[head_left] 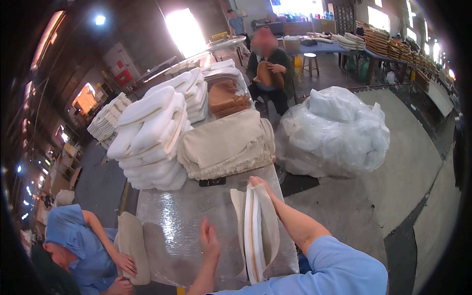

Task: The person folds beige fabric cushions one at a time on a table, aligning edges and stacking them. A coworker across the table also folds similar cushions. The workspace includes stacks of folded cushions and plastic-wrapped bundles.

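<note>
A long beige fabric cover [272, 226] stands on edge on the plastic-wrapped table in front of me. Its sides spread apart around a white strip with a thin tan line down its middle, like a zipper. At the far end of the cover, my right hand [258, 183] pinches its top corner, the forearm running along its right side. To the left of the cover, my left hand [210, 241] is raised over the table, fingers stretched out and slightly blurred, holding nothing.
Beyond the table's bare plastic [169, 216] sit folded beige covers [226, 140], white padding stacks [152, 128] and brown pieces [227, 98]. A large plastic-wrapped bundle [334, 132] lies right. A co-worker's hands touch a beige cushion [133, 248] at left; another person sits beyond.
</note>
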The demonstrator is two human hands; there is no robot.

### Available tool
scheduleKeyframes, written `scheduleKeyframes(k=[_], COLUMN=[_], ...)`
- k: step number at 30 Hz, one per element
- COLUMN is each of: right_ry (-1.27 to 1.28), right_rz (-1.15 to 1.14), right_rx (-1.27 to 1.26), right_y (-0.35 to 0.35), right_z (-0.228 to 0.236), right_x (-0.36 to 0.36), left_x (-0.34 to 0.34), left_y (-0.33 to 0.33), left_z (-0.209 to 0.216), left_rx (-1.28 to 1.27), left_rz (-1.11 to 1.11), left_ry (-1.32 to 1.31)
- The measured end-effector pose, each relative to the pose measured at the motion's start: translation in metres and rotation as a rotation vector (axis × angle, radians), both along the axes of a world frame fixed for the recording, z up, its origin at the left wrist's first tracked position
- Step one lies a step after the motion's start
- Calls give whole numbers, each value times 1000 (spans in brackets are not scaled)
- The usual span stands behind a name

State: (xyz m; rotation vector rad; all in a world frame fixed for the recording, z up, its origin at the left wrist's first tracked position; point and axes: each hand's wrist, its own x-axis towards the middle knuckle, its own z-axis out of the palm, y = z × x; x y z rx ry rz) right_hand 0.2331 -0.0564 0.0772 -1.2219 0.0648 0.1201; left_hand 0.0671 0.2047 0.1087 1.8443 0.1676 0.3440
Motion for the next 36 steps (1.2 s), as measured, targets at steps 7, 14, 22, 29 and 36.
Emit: scheduleKeyframes(k=[7, 14, 22, 29, 36], right_ry=[16, 12, 26, 326, 288], right_rz=[-93, -291, -127, -282, 124], right_rx=[53, -541, -294, -18, -110], right_y=[-5, -23, -116, -79, -49], right_z=[-9, 14, -13, -21, 34], right_x=[2, -38, -211, -319, -370], left_x=[-197, -177, -55, 101, 172], left_y=[11, 1, 38, -31, -97], left_z=[-43, -66, -23, 54, 71], left_rx=[-627, -919, -963, -453, -7], left_rz=[-92, 348, 232, -117, -355], left_ry=[576, 173, -122, -236, -377])
